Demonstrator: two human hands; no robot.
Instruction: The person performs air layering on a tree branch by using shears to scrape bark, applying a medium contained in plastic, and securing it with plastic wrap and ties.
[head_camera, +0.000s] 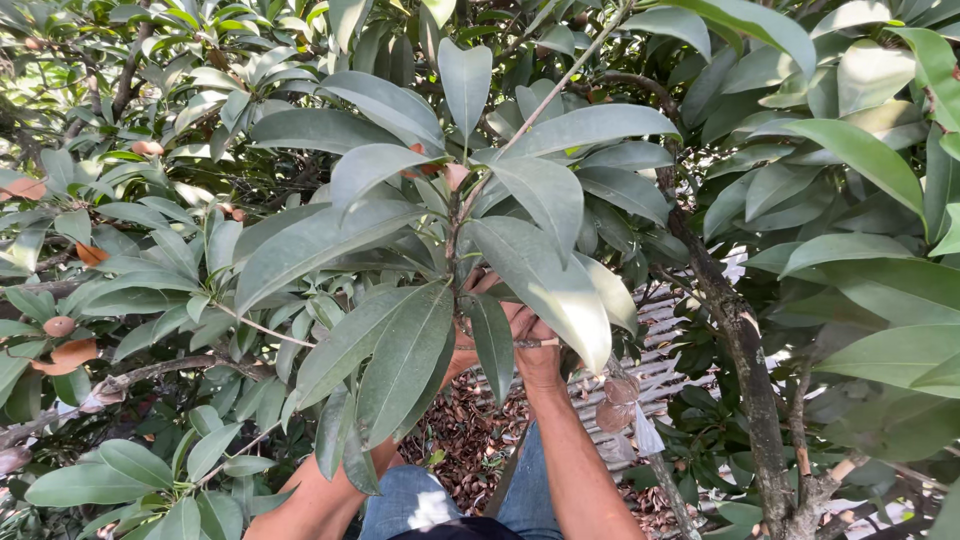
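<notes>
Right hand (538, 350): fingers closed on a thin twig (462, 215). Left hand (468, 350): leaf-hidden, grip cannot tell. Risk: twig likely snaps under pull; leaves (530, 260) above fingers obscure work.

Both hands reaching up into leaf cluster (440, 260); right hand (537, 350) gripping thin twig (540, 343), left hand (468, 350) mostly hiding behind leaves.

Both forearms reach up — right hand (537, 350) closed, left hand (470, 345) mostly hidden.
</notes>
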